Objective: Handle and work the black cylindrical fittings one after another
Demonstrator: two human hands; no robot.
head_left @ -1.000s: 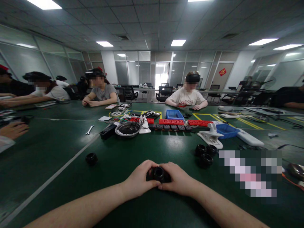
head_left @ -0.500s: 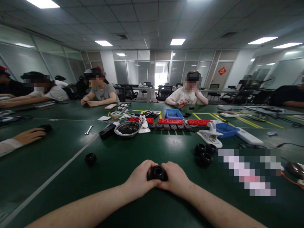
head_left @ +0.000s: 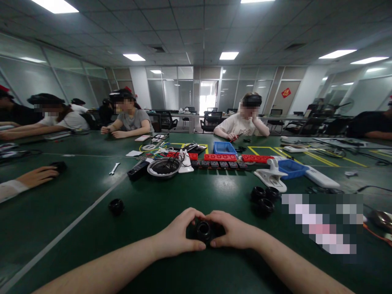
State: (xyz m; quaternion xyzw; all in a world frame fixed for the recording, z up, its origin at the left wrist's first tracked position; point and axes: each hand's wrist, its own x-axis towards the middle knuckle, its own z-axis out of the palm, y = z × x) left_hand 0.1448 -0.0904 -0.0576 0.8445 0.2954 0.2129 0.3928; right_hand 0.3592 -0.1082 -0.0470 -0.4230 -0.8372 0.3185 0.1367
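A black ring-shaped plastic part (head_left: 203, 231) with a round hole stands on the green table between my two hands. My left hand (head_left: 180, 232) curves around its left side, thumb in front and fingers behind, spread apart. On the other side, my right hand (head_left: 234, 230) is open, with a visible gap between its palm and the part. The fingertips of both hands come close together behind it. Another similar black part (head_left: 116, 206) sits off to the left. Three more black parts (head_left: 265, 205) are clustered to the right.
Beyond my hands lie a metal bowl (head_left: 163, 168), a red power strip row (head_left: 220, 157), a white clamp stand (head_left: 271, 176) and blue trays (head_left: 225, 147). A wrench (head_left: 114, 168) lies left. A co-worker's hand (head_left: 39, 175) touches a dark object; other people sit around.
My hands have loosened from the black part and their fingers have spread apart. The part sits slightly nearer to me, and my right hand has drawn a little to the right.
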